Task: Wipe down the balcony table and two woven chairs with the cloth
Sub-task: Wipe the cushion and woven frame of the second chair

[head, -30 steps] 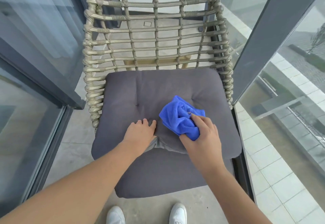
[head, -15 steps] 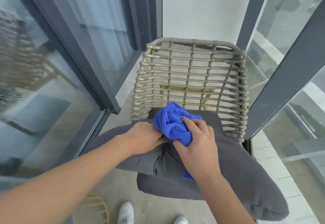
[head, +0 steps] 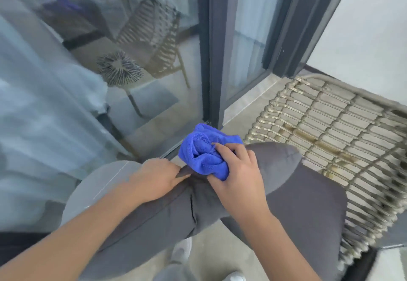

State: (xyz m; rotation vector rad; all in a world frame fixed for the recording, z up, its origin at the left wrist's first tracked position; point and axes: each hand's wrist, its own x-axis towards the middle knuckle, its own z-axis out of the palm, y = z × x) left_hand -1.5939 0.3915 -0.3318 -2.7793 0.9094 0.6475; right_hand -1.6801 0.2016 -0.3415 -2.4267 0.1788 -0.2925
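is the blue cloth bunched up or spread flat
Bunched up: the cloth sits as a crumpled wad gripped in the right hand, over the grey cushion.

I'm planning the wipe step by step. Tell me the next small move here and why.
Probably set the grey cushion down off to the left, clear of the woven chair. Both hands grip it, lifted and folded off the seat: the left hand at its edge, the right hand also bunching the blue cloth. The weave can't be wiped until the right hand is free.
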